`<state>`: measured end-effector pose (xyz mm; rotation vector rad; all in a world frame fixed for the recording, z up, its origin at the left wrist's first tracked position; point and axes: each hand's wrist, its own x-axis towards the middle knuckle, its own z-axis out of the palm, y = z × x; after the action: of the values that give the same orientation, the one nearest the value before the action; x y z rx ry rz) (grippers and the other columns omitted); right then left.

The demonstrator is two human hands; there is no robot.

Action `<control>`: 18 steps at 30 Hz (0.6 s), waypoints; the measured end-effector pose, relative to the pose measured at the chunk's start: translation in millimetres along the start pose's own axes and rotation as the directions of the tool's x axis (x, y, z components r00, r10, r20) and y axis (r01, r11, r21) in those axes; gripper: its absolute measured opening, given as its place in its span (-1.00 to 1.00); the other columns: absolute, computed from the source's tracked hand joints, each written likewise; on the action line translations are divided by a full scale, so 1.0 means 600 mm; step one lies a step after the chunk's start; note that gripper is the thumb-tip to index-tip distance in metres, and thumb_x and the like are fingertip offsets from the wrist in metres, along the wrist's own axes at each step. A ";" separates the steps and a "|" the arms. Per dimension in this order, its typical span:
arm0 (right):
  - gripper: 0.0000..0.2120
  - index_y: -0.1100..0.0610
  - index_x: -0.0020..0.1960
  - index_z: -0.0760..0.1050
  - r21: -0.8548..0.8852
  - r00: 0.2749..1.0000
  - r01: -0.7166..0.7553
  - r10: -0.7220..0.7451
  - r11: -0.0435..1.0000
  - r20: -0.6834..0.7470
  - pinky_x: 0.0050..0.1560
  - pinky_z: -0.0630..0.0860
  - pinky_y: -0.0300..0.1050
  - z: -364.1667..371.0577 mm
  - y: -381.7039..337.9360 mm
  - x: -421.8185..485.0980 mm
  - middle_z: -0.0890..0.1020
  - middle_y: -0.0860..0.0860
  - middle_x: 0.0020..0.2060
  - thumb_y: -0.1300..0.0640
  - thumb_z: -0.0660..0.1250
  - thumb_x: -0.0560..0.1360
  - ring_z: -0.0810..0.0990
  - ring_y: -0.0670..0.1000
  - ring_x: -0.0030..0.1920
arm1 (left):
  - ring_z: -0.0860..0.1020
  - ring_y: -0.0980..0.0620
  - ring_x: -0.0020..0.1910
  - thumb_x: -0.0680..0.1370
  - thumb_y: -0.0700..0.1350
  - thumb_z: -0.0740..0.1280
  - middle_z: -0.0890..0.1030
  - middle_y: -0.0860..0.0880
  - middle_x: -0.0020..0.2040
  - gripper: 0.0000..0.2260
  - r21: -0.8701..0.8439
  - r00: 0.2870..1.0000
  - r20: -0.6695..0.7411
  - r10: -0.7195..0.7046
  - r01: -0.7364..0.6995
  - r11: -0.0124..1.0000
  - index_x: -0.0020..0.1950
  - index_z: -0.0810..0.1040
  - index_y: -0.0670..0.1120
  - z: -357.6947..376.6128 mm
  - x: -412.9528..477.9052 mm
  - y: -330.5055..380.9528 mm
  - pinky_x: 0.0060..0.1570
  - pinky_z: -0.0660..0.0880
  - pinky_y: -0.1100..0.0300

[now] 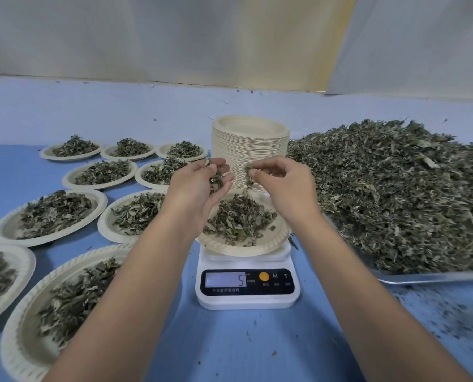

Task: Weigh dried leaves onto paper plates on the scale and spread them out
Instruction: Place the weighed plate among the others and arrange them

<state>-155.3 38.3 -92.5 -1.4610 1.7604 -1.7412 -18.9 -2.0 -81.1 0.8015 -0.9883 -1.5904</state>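
Observation:
A white digital scale (247,293) stands at the centre of the blue table, its display reading 5. On it sits a paper plate (268,249) holding a heap of dried leaves (238,219). Above the plate's far left side, my left hand (199,186) cups a small clump of leaves in curled fingers. My right hand (282,183) hovers over the plate's far right side and pinches a few leaves between thumb and fingertips.
A tall stack of empty paper plates (250,150) stands just behind the scale. A metal tray (434,277) heaped with loose dried leaves (395,194) fills the right. Several filled plates (50,213) cover the left. Leaf crumbs litter the table at lower right.

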 end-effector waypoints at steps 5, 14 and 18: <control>-0.89 0.03 -0.04 0.67 -0.028 0.999 -0.015 0.016 0.999 0.045 0.07 0.57 -0.15 0.004 0.002 -0.003 0.70 -0.08 -0.21 0.13 0.46 0.43 0.65 -0.16 -0.13 | 0.64 -0.04 -0.04 0.62 -0.28 0.16 0.61 -0.15 0.00 -0.83 0.004 1.000 -0.008 -0.008 0.008 1.000 -0.03 0.55 -0.20 -0.001 0.000 0.000 -0.08 0.62 0.19; -0.94 0.01 -0.13 0.66 0.004 0.999 0.010 -0.011 1.000 0.049 0.04 0.56 -0.06 0.003 -0.002 -0.002 0.63 -0.16 -0.29 0.16 0.44 0.45 0.54 -0.17 -0.22 | 0.64 -0.05 -0.05 0.63 -0.28 0.16 0.61 -0.17 -0.01 -0.83 -0.004 1.000 0.001 -0.017 0.017 1.000 -0.04 0.54 -0.21 0.000 -0.003 0.002 -0.11 0.62 0.19; -0.91 0.04 -0.08 0.66 0.103 0.982 0.036 -0.055 0.994 0.183 -0.18 0.49 -0.31 0.009 -0.016 -0.010 0.66 -0.13 -0.26 0.17 0.46 0.43 0.56 -0.24 -0.29 | 0.57 -0.01 -0.15 0.63 -0.28 0.16 0.59 -0.16 -0.03 -0.85 -0.012 1.000 0.011 -0.028 0.028 1.000 0.02 0.53 -0.23 0.007 -0.008 0.003 -0.12 0.61 0.20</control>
<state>-143.8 42.1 -88.3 -1.5762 1.5362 -1.6300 -20.8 3.3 -77.5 0.8029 -0.9782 -1.6244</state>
